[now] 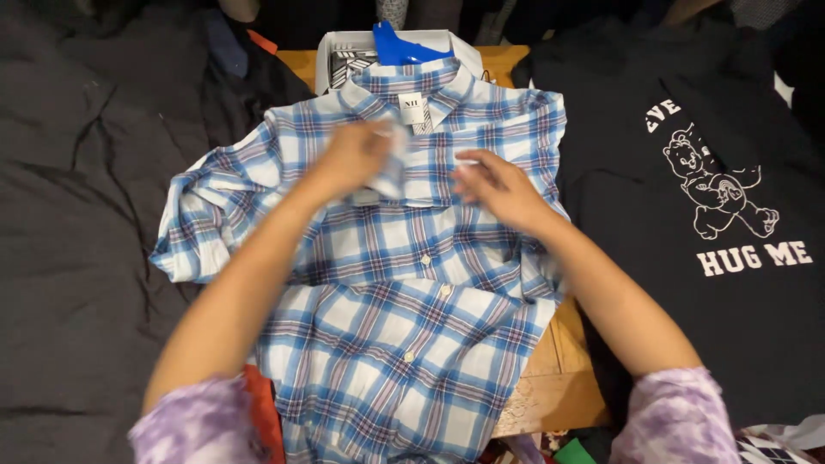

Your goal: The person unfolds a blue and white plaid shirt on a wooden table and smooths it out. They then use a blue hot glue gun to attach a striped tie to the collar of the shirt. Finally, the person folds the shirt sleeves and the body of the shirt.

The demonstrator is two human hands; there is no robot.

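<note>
Blue plaid shirt (404,283) spread front-up on wooden table (563,378), collar away. Left hand (357,155) pinching placket fabric at chest; right hand (498,189) just beside, fingers loosely curled, touching cloth. Black printed tee (687,215) right, dark fabric (77,215) left.

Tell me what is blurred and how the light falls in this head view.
Head view: the left hand and right hand are motion-blurred over the plaid shirt, which is sharp; light falls evenly on the shirt, with no glare; the dark cloth on the left is dim, its folds only faintly visible.
</note>
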